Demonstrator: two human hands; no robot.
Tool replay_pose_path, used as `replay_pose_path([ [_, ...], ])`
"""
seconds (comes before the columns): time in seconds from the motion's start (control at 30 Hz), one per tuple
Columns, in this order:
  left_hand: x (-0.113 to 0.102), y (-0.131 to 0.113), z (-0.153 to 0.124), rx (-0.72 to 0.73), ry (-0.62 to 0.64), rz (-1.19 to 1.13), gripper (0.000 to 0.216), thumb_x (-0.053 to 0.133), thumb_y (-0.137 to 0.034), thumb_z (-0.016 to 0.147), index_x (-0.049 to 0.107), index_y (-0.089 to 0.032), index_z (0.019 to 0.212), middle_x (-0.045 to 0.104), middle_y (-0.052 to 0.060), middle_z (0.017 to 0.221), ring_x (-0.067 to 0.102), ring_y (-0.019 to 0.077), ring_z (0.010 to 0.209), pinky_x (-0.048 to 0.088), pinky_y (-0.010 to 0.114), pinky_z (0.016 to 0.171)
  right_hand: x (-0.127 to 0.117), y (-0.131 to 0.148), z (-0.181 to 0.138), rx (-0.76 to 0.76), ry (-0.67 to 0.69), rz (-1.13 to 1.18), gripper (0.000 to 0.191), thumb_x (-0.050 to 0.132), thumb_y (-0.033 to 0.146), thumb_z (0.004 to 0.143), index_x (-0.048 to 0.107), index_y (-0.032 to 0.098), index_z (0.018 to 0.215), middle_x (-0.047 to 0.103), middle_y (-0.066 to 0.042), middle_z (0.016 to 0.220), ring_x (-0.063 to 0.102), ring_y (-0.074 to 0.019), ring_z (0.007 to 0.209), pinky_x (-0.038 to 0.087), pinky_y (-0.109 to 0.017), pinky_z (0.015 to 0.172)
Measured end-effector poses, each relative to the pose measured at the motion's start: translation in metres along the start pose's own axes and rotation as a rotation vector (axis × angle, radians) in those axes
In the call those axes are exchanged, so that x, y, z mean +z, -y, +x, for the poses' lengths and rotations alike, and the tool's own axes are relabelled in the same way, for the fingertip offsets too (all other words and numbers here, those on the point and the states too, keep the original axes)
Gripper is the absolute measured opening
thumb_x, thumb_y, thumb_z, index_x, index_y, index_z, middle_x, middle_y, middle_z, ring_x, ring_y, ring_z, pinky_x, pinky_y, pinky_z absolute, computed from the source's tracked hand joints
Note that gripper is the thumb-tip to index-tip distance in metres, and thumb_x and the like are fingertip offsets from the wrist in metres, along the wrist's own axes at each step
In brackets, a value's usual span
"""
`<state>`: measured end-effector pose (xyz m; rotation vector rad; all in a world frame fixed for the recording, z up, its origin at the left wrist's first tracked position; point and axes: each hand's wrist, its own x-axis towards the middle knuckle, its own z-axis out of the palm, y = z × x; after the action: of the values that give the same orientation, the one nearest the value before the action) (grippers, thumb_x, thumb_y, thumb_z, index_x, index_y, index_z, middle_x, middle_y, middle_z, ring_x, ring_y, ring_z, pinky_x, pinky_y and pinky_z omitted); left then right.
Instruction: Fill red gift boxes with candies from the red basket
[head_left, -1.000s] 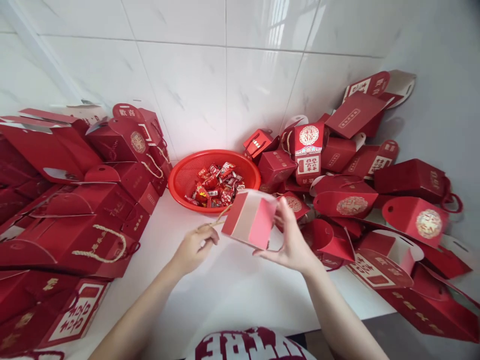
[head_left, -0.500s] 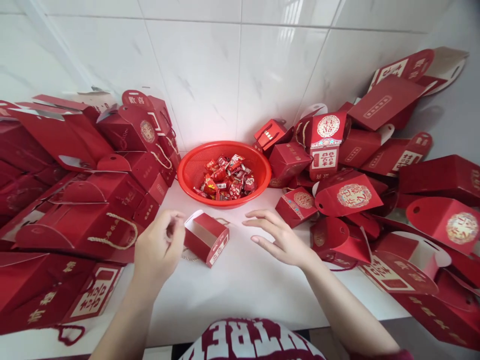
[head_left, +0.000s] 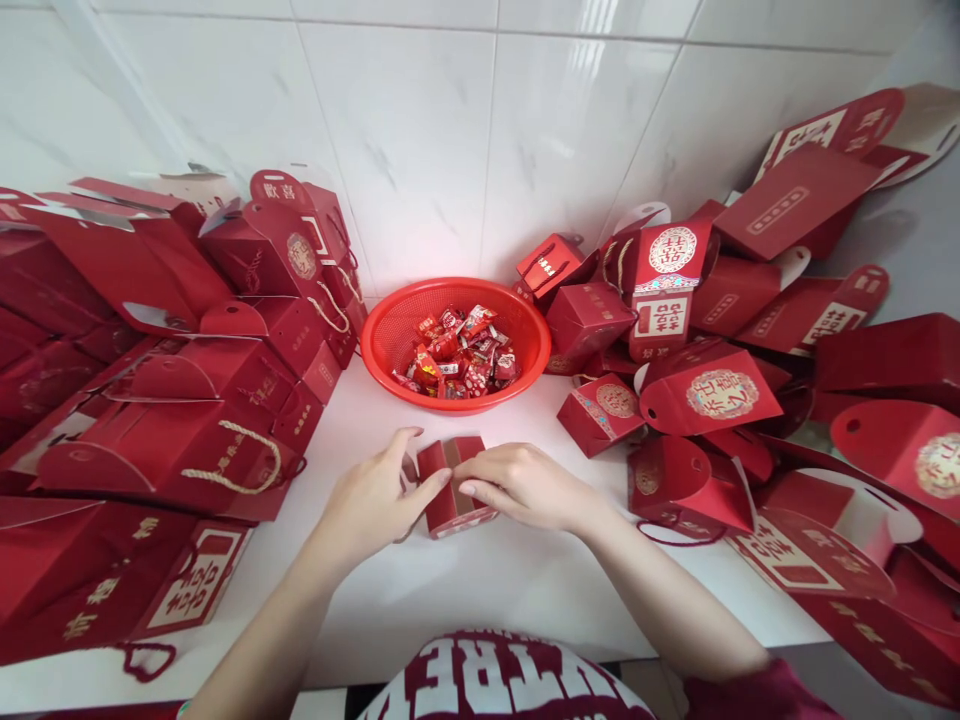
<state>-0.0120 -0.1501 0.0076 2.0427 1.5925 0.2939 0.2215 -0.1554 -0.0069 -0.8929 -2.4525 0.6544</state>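
A small red gift box (head_left: 450, 514) sits on the white tabletop in front of me, its top flaps folded inward with a brown gap between them. From the left, my left hand (head_left: 379, 500) holds it, thumb lying on the left flap and the other fingers along the side. My right hand (head_left: 531, 486) is closed over the right flap, its fingertips at the gap; part of the box is hidden beneath it. Just beyond stands a red plastic basket (head_left: 382, 368) with wrapped candies (head_left: 465, 352) inside.
Several red gift boxes and bags (head_left: 225, 430), some with rope handles, are stacked at the left. A heap of more red boxes (head_left: 720, 390) lies at the right. White wall tiles (head_left: 412, 150) rise behind the basket. The white tabletop (head_left: 420, 590) has its front edge near my body.
Both hands have come in onto the box, which they were apart from before. The box has turned and shifted slightly right, and its flaps are now folded in over the opening.
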Motion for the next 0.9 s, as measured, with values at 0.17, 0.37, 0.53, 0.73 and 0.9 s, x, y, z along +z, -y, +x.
replay_pose_path([
  [0.17,0.012,-0.007,0.005,0.064,-0.042,0.017,0.071,0.059,-0.060,0.085,0.042,-0.023,0.143,0.068,0.008,0.110,0.067,0.0221,0.079,0.049,0.031,0.068,0.005,-0.002,0.004,0.038,0.021,-0.012,0.035,0.040,0.038,0.107,0.067,0.018,0.096,0.067,-0.003,0.083,0.060,-0.0154,0.072,0.043,-0.026,0.069],
  [0.37,0.011,0.002,0.010,0.090,-0.028,-0.271,0.036,0.049,-0.036,0.092,0.049,-0.025,0.126,0.066,0.002,0.097,0.064,0.0154,0.071,0.048,0.026,0.065,-0.002,-0.011,-0.014,0.096,-0.154,0.163,0.035,0.042,0.038,0.105,0.062,0.018,0.084,0.061,-0.002,0.077,0.055,-0.0148,0.069,0.042,-0.025,0.069],
  [0.53,0.012,0.027,0.014,0.004,-0.278,-0.307,0.025,0.059,-0.038,0.086,0.042,-0.023,0.094,0.050,-0.006,0.077,0.048,0.0097,0.057,0.040,0.021,0.057,-0.007,-0.029,-0.040,0.317,-0.320,0.267,0.039,0.051,0.042,0.101,0.052,0.019,0.070,0.050,0.002,0.066,0.043,-0.0123,0.060,0.035,-0.024,0.059],
  [0.73,0.025,0.032,0.011,0.082,-0.317,-0.016,0.036,0.053,-0.038,0.091,0.036,-0.019,0.065,0.041,-0.004,0.063,0.041,0.0119,0.061,0.032,0.023,0.059,0.006,-0.041,-0.046,0.496,-0.231,0.223,0.049,0.056,0.051,0.094,0.039,0.020,0.061,0.037,0.005,0.059,0.032,-0.0107,0.055,0.026,-0.023,0.053],
  [0.9,0.040,0.022,0.013,0.021,-0.097,-0.214,0.048,0.057,-0.050,0.087,0.032,-0.019,0.060,0.038,-0.006,0.053,0.036,0.0099,0.052,0.029,0.022,0.054,0.019,-0.039,-0.038,0.539,-0.173,0.167,0.051,0.060,0.055,0.090,0.038,0.020,0.060,0.040,0.005,0.057,0.035,-0.0106,0.055,0.027,-0.023,0.054],
])
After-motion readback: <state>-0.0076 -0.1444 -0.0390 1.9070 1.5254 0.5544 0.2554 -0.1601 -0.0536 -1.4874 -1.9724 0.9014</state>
